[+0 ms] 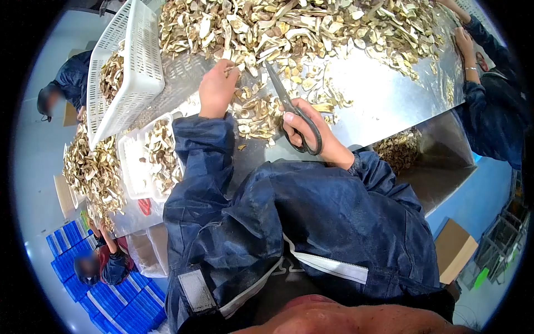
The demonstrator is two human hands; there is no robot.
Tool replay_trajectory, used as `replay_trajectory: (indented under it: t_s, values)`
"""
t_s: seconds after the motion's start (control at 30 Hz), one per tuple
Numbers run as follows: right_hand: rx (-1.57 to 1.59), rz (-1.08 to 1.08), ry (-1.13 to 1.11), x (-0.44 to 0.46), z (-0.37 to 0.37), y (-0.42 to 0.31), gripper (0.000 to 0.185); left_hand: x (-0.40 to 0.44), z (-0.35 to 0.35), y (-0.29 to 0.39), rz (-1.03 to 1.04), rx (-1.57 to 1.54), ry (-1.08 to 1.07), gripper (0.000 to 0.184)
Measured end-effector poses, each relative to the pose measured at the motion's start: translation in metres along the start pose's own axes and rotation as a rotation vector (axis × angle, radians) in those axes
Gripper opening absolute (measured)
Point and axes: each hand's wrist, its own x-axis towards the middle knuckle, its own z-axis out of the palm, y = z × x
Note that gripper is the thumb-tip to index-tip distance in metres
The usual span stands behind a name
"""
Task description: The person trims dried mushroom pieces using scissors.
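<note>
A large heap of dried mushroom slices (311, 28) covers the far part of the metal table (361, 111). My left hand (218, 88) is at the heap's near edge, its fingers pinched together on what looks like a small slice. To its right, my right hand (311, 131) grips the black handles of a pair of scissors (289, 103). The blades point up and left toward the heap, almost closed. Loose slices (256, 114) lie between my two hands.
A tilted white basket (133, 72) and a white tray (133, 167) holding slices stand at the left. More slices (94, 172) lie beyond them. Co-workers are at the left (69, 80), lower left (111, 261) and right (489, 106). A lined bin (445, 156) sits below the right edge.
</note>
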Motion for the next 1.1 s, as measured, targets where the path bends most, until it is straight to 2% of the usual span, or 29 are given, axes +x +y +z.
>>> replay_trajectory:
  t_s: [0.13,0.27,0.4,0.43,0.47,0.67,0.7,0.77,0.87,1.0,1.07,1.1]
  values:
    - [0.001,-0.005,0.003,-0.001,0.000,0.000,0.022,0.000,0.014,-0.001,0.075,0.124,0.010,0.024]
    - [-0.004,-0.037,-0.009,0.000,-0.003,0.005,0.022,-0.012,-0.005,0.005,-0.072,-0.139,-0.082,0.023]
    - [0.001,-0.019,-0.002,0.000,-0.001,0.001,0.021,-0.022,-0.017,-0.020,-0.101,-0.399,-0.055,0.031]
    - [0.007,-0.023,-0.008,0.000,-0.003,0.003,0.021,-0.026,-0.019,-0.029,-0.112,-0.413,0.014,0.029]
    - [0.013,-0.027,-0.013,0.001,-0.004,0.004,0.021,-0.033,-0.028,-0.041,-0.152,-0.398,0.011,0.028]
    - [-0.010,-0.025,-0.011,-0.001,-0.002,0.002,0.022,-0.100,-0.121,-0.080,-0.264,0.048,0.376,0.023]
    - [-0.008,-0.020,-0.011,-0.001,-0.002,0.002,0.023,-0.111,-0.129,-0.115,-0.245,0.177,0.403,0.024]
    - [-0.003,-0.014,-0.009,0.000,-0.001,0.002,0.023,-0.131,-0.147,-0.157,-0.322,0.473,0.315,0.028]
    - [-0.026,-0.011,-0.009,0.000,0.000,0.001,0.025,-0.149,-0.149,-0.179,-0.431,0.359,0.146,0.035]
    - [-0.033,0.006,0.011,0.000,0.004,0.001,0.024,-0.136,-0.134,-0.145,-0.304,0.510,0.295,0.043]
    - [-0.045,0.007,0.016,0.000,0.004,0.002,0.024,-0.109,-0.117,-0.130,-0.169,0.293,0.390,0.034]
    - [-0.050,0.005,0.021,0.001,0.004,0.003,0.024,-0.092,-0.105,-0.125,-0.073,0.131,0.370,0.030]
